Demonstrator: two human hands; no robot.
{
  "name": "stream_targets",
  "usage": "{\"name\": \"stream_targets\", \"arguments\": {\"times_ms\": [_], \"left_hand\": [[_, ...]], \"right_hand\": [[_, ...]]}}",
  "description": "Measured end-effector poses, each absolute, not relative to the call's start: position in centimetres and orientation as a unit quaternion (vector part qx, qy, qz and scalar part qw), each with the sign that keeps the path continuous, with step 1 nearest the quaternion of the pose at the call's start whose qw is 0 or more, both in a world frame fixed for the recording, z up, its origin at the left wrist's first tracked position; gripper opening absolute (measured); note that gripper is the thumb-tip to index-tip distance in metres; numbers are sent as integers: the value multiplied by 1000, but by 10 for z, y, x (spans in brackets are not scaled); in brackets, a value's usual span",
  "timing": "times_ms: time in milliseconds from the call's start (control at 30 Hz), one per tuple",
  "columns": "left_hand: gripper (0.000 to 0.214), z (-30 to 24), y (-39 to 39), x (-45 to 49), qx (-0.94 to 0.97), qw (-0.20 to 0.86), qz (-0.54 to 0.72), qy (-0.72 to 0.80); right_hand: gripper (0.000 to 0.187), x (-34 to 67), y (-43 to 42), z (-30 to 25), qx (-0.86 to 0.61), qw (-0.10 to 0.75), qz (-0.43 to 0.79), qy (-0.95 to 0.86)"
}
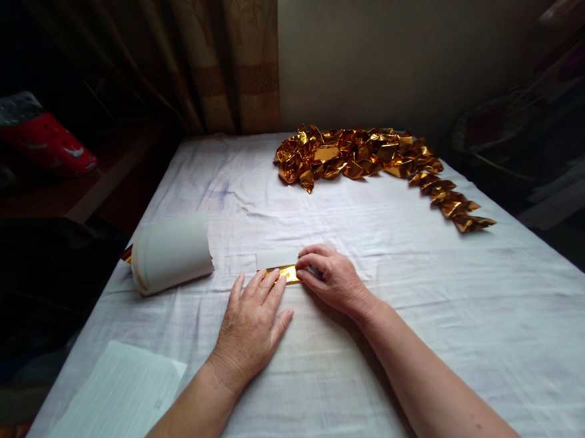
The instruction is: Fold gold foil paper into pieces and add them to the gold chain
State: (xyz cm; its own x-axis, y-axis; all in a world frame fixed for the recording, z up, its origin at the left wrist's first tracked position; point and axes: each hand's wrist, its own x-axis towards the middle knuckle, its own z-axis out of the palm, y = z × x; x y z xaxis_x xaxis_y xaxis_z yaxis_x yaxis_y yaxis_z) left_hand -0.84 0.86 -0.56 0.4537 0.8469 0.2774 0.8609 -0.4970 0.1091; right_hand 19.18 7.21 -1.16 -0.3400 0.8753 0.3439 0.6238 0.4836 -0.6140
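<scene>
Left hand: your fingers lie flat, slightly spread, on the gold strip.
Right hand: your fingers pinch its right end.
Gold foil chain: beyond your hands.

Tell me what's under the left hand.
The fingers of the left hand lie over a shiny gold strip, which shows between them and the right hand. Its covered part can't be seen, nor can what is under the palm; white cloth shows around the hand.
</scene>
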Motion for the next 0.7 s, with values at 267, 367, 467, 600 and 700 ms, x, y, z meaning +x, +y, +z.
{"name": "stream_targets", "arguments": {"times_ms": [267,367,467,600,700], "left_hand": [[47,-7,9,-9,-854,23,-152,-497],[48,-7,9,-9,-855,24,-148,-496],[48,-7,9,-9,-854,25,-149,-498],[47,-8,8,-9,-853,25,-147,-500],[47,-9,8,-9,-852,32,-150,-500]], "right_hand": [[9,193,72,-12,-466,332,199,-795],[9,193,72,-12,-466,330,198,-797],[9,193,72,-11,-465,331,198,-797],[9,193,72,-12,-465,330,195,-798],[10,193,73,-12,-465,329,195,-798]]}}
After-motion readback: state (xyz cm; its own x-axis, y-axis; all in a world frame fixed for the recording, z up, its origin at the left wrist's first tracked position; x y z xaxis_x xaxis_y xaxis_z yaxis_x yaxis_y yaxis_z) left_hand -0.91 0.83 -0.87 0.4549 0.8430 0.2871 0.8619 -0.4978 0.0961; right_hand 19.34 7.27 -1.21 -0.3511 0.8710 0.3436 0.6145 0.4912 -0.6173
